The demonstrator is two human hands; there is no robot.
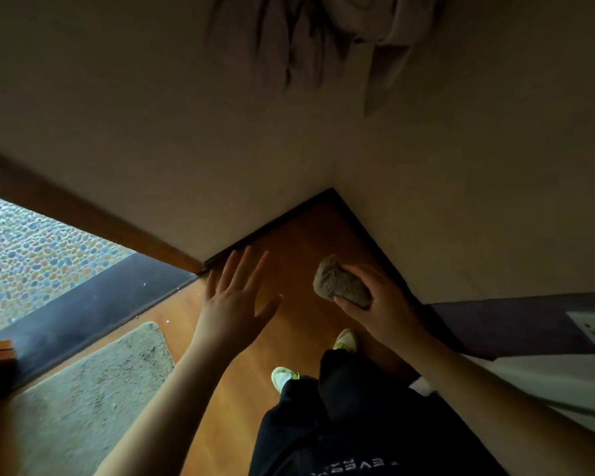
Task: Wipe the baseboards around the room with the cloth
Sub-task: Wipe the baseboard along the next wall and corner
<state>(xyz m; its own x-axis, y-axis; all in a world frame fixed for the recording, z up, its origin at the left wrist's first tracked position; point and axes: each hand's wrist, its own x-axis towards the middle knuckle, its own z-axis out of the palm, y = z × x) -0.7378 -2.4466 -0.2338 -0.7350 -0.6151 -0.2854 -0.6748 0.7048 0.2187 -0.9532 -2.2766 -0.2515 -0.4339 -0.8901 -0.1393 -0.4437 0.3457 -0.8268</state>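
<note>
Cloth bunched into a wad, right hand clamped on it, fingers curled round. It's held above the floor, short of the corner where two dark baseboard runs meet; not touching either. Left hand left of the cloth, fingers straight and spread, holding nothing, well apart from the right. Below the cloth: two light shoes, dark trousers. Mat on the floor well left of the cloth. Fabric hangs on the wall above the corner.
</note>
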